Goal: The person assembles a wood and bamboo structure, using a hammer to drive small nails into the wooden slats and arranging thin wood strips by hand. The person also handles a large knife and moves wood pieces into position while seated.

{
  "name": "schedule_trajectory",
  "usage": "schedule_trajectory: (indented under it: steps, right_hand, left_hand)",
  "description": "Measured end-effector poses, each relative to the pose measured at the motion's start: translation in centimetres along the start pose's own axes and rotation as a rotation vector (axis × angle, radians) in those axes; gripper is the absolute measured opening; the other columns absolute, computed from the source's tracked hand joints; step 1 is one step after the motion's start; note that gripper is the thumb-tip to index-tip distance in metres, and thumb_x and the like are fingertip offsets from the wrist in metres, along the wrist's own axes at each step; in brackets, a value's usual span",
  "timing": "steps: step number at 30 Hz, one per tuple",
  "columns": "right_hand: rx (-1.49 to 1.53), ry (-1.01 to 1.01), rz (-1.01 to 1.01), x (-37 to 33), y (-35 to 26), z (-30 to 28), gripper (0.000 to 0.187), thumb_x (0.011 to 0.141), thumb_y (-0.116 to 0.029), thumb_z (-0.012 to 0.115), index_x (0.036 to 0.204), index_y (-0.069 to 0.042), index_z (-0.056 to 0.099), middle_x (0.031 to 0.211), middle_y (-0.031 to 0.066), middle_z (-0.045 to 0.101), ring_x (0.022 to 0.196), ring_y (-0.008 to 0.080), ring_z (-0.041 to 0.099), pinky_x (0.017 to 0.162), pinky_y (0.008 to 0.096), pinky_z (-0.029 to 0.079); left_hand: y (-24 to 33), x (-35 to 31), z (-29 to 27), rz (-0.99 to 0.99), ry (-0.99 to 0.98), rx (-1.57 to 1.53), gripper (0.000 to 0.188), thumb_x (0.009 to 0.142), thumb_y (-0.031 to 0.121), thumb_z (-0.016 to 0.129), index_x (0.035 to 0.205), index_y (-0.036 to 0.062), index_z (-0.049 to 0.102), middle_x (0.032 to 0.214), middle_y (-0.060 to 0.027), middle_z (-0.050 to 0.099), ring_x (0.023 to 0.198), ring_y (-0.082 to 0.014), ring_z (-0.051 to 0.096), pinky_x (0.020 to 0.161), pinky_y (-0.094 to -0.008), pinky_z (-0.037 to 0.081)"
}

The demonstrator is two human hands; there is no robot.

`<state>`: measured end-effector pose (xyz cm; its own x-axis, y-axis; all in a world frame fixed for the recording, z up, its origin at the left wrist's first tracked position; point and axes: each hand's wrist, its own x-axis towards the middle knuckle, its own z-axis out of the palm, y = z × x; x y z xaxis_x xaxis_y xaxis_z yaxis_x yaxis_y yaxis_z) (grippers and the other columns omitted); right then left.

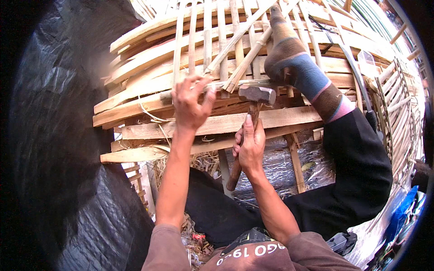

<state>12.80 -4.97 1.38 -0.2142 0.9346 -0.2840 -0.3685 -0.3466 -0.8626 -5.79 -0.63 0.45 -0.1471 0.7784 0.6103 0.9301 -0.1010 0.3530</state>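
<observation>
My right hand [250,145] is wrapped round the wooden handle of a hammer [257,94], its thumb lying along the handle. The dark metal head is up by the near edge of a lattice of bamboo strips [221,43]. Beside the near ends of the strips, my left hand [192,104] is raised with its fingers apart, slightly blurred, and nothing shows in it. A thin bamboo crosspiece [242,83] runs along those ends, between my left hand and my foot. Two slanting strips cross over the straight ones.
Stacked wooden planks [217,124] lie under the lattice. My foot in a striped sock [303,74] rests on the strips. A long-bladed knife [355,67] lies to the right, near a bundle of sticks [400,104]. Black plastic sheeting [58,135] hangs at the left.
</observation>
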Motion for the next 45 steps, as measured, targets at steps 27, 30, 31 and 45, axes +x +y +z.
schedule_trajectory:
  steps: [27,30,31,45]
  right_hand:
    - [-0.549,0.172,-0.395,1.9,0.9,3.0,0.036,0.104,-0.036,0.049,0.097,-0.001,0.047,0.071,0.0081,0.059,0.059,0.0203,0.055,0.055,0.0368,0.047]
    - [-0.637,0.108,-0.323,2.6,0.3,3.7,0.035,0.104,-0.038,0.050,0.096,-0.004,0.048,0.069,0.0046,0.054,0.060,0.0167,0.051,0.054,0.0363,0.046]
    - [-0.570,0.082,-0.230,2.0,-0.9,4.1,0.033,0.104,-0.038,0.049,0.096,-0.006,0.048,0.065,0.0017,0.049,0.057,0.0120,0.048,0.050,0.0318,0.044]
    - [-0.918,0.086,-0.535,0.8,-5.0,1.5,0.023,0.103,-0.027,0.051,0.100,-0.005,0.048,0.062,0.0128,0.055,0.053,0.0233,0.056,0.049,0.0404,0.044]
  left_hand:
    - [-9.0,3.1,0.1,-0.252,-0.192,0.223,0.046,0.102,0.039,0.038,0.146,0.0276,0.040,0.140,-0.0147,0.050,0.129,-0.0334,0.047,0.113,-0.0554,0.026]
    - [-9.4,2.7,0.1,-0.270,-0.186,0.227,0.046,0.102,0.038,0.036,0.146,0.0274,0.040,0.141,-0.0148,0.051,0.128,-0.0337,0.048,0.113,-0.0556,0.025]
    - [-9.9,2.3,-0.3,-0.281,-0.183,0.229,0.046,0.102,0.037,0.036,0.146,0.0271,0.040,0.140,-0.0146,0.051,0.128,-0.0336,0.048,0.113,-0.0555,0.025]
    - [-9.6,2.6,0.7,-0.239,-0.082,0.235,0.047,0.101,0.043,0.036,0.146,0.0282,0.042,0.143,-0.0134,0.051,0.128,-0.0352,0.050,0.111,-0.0552,0.030]
